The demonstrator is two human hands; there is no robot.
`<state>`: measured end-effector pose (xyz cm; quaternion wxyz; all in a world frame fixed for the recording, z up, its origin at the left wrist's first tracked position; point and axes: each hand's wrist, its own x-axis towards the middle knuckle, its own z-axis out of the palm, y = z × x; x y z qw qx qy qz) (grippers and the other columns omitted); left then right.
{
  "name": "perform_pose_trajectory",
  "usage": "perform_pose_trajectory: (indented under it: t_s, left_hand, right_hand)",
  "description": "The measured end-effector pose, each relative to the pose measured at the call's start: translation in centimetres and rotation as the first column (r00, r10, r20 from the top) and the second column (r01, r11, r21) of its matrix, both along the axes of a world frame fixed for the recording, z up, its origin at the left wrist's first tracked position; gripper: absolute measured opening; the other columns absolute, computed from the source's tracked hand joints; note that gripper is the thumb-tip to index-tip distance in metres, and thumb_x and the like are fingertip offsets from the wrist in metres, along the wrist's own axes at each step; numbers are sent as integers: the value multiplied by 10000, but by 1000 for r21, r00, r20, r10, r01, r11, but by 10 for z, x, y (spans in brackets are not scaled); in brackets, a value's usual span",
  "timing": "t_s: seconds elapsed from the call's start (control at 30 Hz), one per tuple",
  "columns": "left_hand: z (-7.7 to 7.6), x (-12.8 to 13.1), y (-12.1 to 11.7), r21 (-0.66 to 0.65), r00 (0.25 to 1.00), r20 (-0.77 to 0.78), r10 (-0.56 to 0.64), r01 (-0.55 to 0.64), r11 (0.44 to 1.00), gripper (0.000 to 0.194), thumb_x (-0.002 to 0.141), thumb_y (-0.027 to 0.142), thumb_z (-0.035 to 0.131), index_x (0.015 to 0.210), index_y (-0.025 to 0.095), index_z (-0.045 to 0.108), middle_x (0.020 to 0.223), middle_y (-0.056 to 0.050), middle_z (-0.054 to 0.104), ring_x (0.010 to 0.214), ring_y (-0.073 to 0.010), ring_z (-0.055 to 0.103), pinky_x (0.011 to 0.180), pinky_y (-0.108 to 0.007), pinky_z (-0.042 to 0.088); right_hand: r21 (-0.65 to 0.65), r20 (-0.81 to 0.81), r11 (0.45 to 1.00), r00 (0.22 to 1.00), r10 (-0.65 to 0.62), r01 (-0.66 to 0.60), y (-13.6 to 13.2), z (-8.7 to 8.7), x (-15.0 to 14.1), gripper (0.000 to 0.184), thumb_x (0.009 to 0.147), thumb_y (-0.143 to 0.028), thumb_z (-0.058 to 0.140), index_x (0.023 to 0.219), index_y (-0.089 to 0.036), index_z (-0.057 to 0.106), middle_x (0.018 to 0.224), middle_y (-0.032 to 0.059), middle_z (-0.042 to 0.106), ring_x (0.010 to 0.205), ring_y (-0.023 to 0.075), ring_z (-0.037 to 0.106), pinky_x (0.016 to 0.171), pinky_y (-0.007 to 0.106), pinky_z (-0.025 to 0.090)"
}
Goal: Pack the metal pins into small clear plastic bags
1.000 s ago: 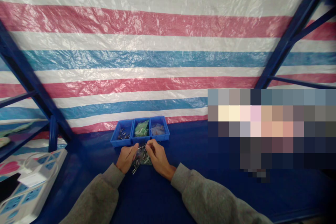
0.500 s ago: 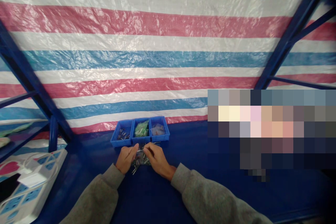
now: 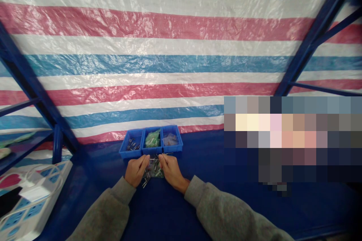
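Note:
A small clear plastic bag (image 3: pixel 156 169) with dark and greenish contents lies between my hands, low over the blue table. My left hand (image 3: pixel 136 170) is closed, thumb and fingers pinching the bag's upper left edge. At the upper right edge, my right hand (image 3: pixel 171 169) pinches it the same way. Thin metal pins (image 3: pixel 145 181) lie loose beside and partly under the bag; a few more show behind my right fingertips. Just beyond my hands stand three joined blue bins (image 3: pixel 151 150). The fingertips partly hide the bag's top edge.
The bins hold metal pins (image 3: pixel 132 145), a green bag (image 3: pixel 153 139) and clear bags (image 3: pixel 170 139). A power strip (image 3: pixel 36 211) with white plugs and cables sits at left. Blue frame posts (image 3: pixel 34 83) and striped sheeting (image 3: pixel 169 60) rise behind. A pixelated patch covers the right side.
My right hand's fingers have closed into a pinch and shifted slightly right, so more of the bag shows. The left hand has hardly moved.

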<state>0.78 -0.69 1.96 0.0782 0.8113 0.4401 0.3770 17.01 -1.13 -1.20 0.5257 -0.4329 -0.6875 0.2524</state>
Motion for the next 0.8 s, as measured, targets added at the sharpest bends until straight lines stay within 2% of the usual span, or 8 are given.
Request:
perform_pose_trajectory:
  t_s: [0.1, 0.2, 0.43, 0.8]
  left_hand:
    - [-1, -2, 2, 28, 999, 0, 55, -55, 998, 237, 881, 320, 420, 820, 168, 591, 568, 32, 560, 475, -85, 519, 518, -189, 380]
    - [-4, -3, 5, 26, 998, -26, 60, -59, 998, 232, 867, 342, 444, 952, 177, 583, 514, 56, 527, 436, -89, 492, 489, -186, 381]
    - [-7, -4, 7, 70, 992, -87, -90, 96, 993, 206, 869, 313, 458, 872, 186, 620, 777, -7, 681, 629, -101, 623, 624, -174, 452]
    - [-12, -5, 10, 110, 989, -101, -104, 115, 987, 206, 871, 317, 471, 848, 181, 624, 766, -13, 686, 669, -113, 634, 659, -186, 466]
  right_hand:
    - [-20, -29, 1000, 999, -19, 19, 2, -2, -1, 510, 924, -419, 290, 516, -169, 464, 483, -27, 447, 465, 90, 415, 505, 215, 303]
    - [-28, -41, 999, 999, -16, 15, 2, -3, -1, 516, 921, -431, 292, 509, -167, 460, 471, -31, 436, 454, 87, 409, 499, 212, 298]
    - [-49, -58, 999, 998, -13, 10, 3, -3, -2, 531, 914, -455, 284, 497, -170, 445, 456, -35, 410, 436, 82, 378, 472, 214, 279]
    - [-76, -126, 997, 992, -19, 9, 3, -4, -1, 522, 903, -466, 308, 493, -165, 425, 470, -39, 368, 446, 78, 338, 460, 209, 267]
